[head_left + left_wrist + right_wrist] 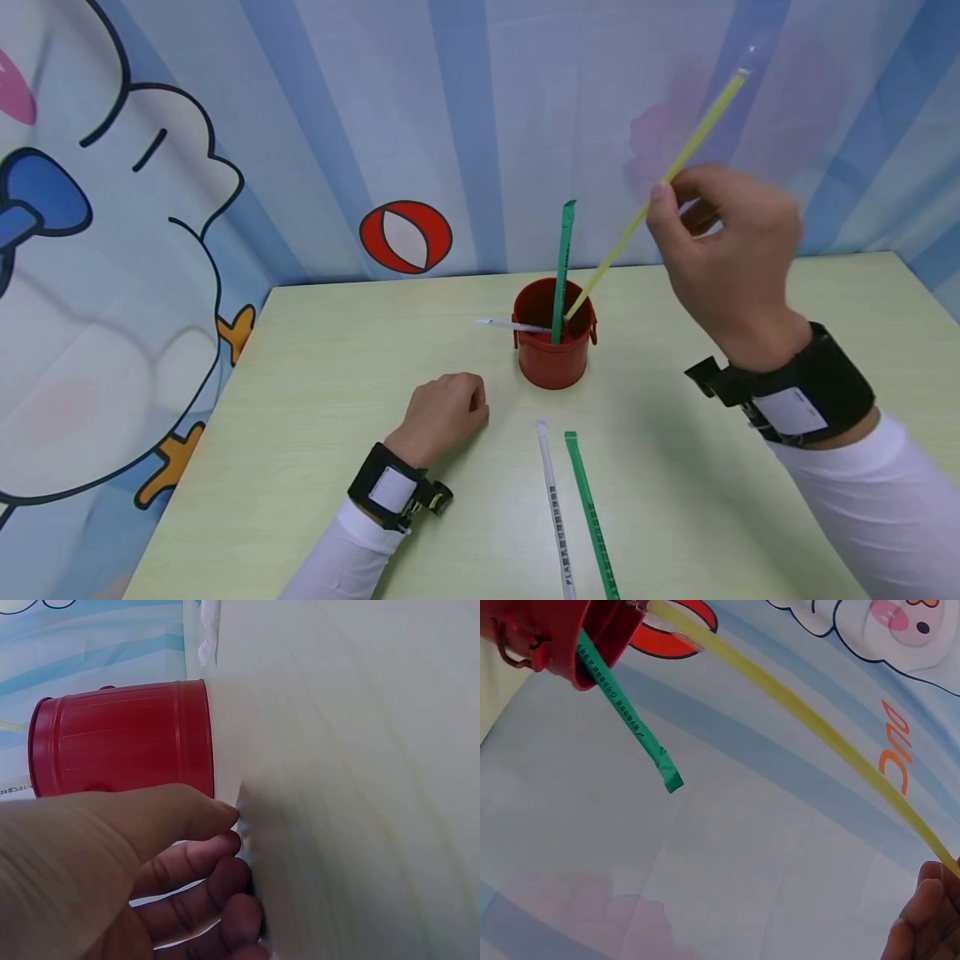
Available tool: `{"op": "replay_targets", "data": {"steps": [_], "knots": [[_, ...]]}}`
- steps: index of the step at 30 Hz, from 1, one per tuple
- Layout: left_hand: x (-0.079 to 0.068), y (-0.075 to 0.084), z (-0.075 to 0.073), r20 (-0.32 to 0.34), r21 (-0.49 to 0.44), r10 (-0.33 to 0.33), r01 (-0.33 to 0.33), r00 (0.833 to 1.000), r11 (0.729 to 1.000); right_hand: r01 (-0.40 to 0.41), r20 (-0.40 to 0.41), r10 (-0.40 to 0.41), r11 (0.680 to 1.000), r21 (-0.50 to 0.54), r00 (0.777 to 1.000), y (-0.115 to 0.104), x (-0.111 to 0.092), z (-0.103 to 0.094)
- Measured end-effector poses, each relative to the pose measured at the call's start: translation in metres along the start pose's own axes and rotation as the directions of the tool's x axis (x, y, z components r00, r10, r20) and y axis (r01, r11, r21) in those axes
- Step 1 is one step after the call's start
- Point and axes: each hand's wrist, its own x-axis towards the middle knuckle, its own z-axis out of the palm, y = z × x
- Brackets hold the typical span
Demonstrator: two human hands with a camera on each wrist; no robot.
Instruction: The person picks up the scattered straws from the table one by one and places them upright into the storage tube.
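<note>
Red bucket [552, 365] upright on table [337, 350]. Right hand [738, 250], above and right of bucket, pinches yellow straw [693, 142] with thumb and fingers; straw's lower end at bucket's mouth. Left hand [442, 412], bucket's near left, loosely curled, holding nothing. Green straw [563, 267], white straw [517, 326] in bucket; second white straw [555, 508], second green straw [591, 512] lie before it.

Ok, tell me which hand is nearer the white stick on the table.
Left. The left hand rests on the table, left of the white stick, near its far end; the right hand is raised, farther off to the right, pinching the yellow stick.
</note>
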Motion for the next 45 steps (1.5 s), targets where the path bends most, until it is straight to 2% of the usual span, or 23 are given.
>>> {"op": "replay_targets", "data": {"steps": [7,11,18,26,36,45], "knots": [[-0.001,-0.001,-0.001,0.001,-0.004,-0.005,0.005,1.000,1.000,0.074,0.057,-0.069,0.993,-0.090,0.996,0.008,-0.013,0.017],[-0.001,-0.001,-0.001,0.002,-0.008,-0.006,0.006,1.000,1.000,0.081,0.120,-0.068,0.991,-0.106,0.990,0.011,-0.018,0.024],[-0.001,0.000,-0.001,0.002,-0.007,0.001,-0.001,1.000,1.000,0.008,0.230,0.024,0.991,-0.135,0.973,0.021,-0.028,0.036],[-0.002,0.000,-0.001,-0.001,-0.002,0.003,-0.003,1.000,1.000,-0.079,0.339,0.137,0.981,-0.180,0.931,0.036,-0.041,0.049],[-0.003,0.001,-0.002,-0.008,-0.003,0.007,-0.007,1.000,1.000,-0.122,0.398,0.198,0.970,-0.210,0.896,0.043,-0.051,0.057],[-0.003,0.001,-0.002,-0.011,-0.003,0.009,-0.009,1.000,1.000,-0.174,0.413,0.251,0.961,-0.215,0.875,0.044,-0.054,0.062]]}}
